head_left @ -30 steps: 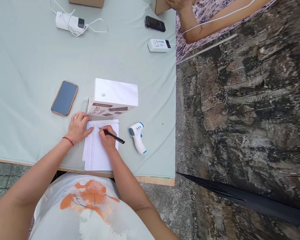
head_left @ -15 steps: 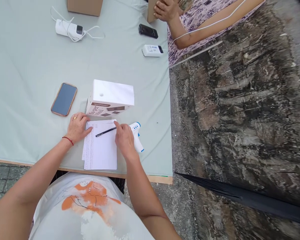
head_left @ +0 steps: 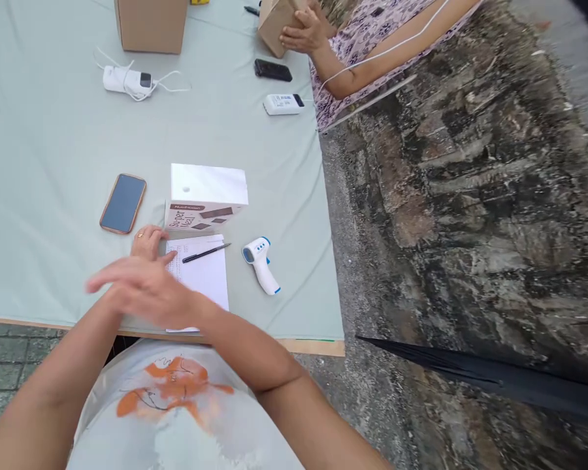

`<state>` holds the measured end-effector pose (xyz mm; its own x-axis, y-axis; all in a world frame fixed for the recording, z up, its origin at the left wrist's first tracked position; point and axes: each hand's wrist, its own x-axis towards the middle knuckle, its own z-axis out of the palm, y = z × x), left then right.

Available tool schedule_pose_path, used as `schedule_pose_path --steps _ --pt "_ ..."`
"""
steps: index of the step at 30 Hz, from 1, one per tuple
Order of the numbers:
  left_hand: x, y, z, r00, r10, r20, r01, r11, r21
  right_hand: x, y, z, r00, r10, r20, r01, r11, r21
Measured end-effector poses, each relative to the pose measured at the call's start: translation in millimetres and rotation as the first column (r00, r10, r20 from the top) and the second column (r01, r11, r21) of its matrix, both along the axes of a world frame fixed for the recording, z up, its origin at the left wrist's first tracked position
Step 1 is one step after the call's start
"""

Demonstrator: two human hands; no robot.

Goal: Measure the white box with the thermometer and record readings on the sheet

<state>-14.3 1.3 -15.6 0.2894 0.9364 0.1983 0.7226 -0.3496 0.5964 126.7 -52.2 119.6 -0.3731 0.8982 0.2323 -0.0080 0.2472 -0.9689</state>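
Paper (head_left: 208, 281) lies on creased, pale cloth (head_left: 294, 196), its lower left hidden behind the right hand (head_left: 149, 290), which is blurred, empty, fingers stretched out. The left hand (head_left: 147, 244), partly covered, rests at the paper's upper left edge, fingers loosely extended, thumb on top. A slim black pen (head_left: 206, 253) lies across the paper. The white box (head_left: 209, 184) just beyond reads "Super Meal"; the paper's tiny writing is illegible.
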Motion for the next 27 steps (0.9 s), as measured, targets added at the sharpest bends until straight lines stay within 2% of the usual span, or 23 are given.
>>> schedule_pose_path --steps 1,2,3,4,5,6,7,8,9,11,12,15,16,18,19,20,23,27 --pt "0 -1 0.4 0.999 0.018 0.051 -0.017 1.000 -0.017 27 -1 -8 0.999 -0.049 0.017 0.050 0.999 -0.017" --pt "-1 0 1.2 0.994 0.047 0.101 -0.044 0.998 -0.036 57 -2 -19 0.984 -0.160 0.080 0.162 0.986 -0.025" --pt "-1 1 2.4 0.986 0.080 0.146 -0.072 0.996 -0.058 89 -4 -31 0.929 -0.324 0.178 0.334 0.942 -0.028" --pt "-1 5 3.7 0.977 0.113 0.181 -0.100 0.992 -0.080 120 -6 -45 0.801 -0.502 0.327 0.528 0.849 0.009" --pt "0 10 5.0 0.968 0.142 0.208 -0.125 0.988 -0.094 147 -8 -59 0.654 -0.576 0.491 0.635 0.771 0.058" --pt "0 17 6.1 0.960 0.162 0.230 -0.142 0.985 -0.101 169 -12 -74 0.518 -0.570 0.637 0.688 0.720 0.085" --pt "1 25 6.9 0.956 0.164 0.241 -0.142 0.984 -0.108 185 -15 -89 0.418 -0.515 0.748 0.718 0.692 0.075" --pt "2 34 7.4 0.960 0.148 0.237 -0.124 0.986 -0.114 195 -18 -101 0.365 -0.446 0.817 0.733 0.679 0.042" --pt "3 41 7.4 0.968 0.116 0.223 -0.090 0.989 -0.120 199 -21 -112 0.351 -0.400 0.847 0.734 0.679 0.017" --pt "4 53 6.8 0.981 0.029 0.194 -0.003 0.991 -0.133 194 -24 -126 0.360 -0.377 0.853 0.754 0.656 -0.028" --pt "4 55 6.2 0.985 0.003 0.174 0.021 0.991 -0.133 188 -25 -129 0.374 -0.415 0.829 0.779 0.625 -0.039" --pt "4 54 4.0 0.993 0.001 0.119 0.009 0.996 -0.089 160 -23 -126 0.479 -0.638 0.603 0.847 0.517 -0.125" --pt "4 52 3.1 0.994 0.015 0.112 -0.008 0.998 -0.067 149 -22 -122 0.542 -0.698 0.468 0.834 0.518 -0.192" --pt "4 49 1.4 0.992 0.046 0.116 -0.043 0.999 -0.032 124 -19 -114 0.686 -0.706 0.178 0.713 0.603 -0.357" --pt "5 48 0.6 0.991 0.059 0.120 -0.057 0.998 -0.020 111 -18 -110 0.739 -0.670 0.069 0.630 0.652 -0.421" --pt "6 48 -0.1 0.990 0.068 0.121 -0.067 0.998 -0.009 98 -16 -108 0.762 -0.647 0.006 0.576 0.675 -0.461" --pt "8 49 -1.8 0.992 0.069 0.106 -0.072 0.997 0.019 67 -6 -103 0.790 -0.612 -0.030 0.507 0.681 -0.528" --pt "10 49 -1.8 0.993 0.072 0.088 -0.075 0.997 0.028 49 5 -104 0.809 -0.586 0.049 0.515 0.665 -0.541"
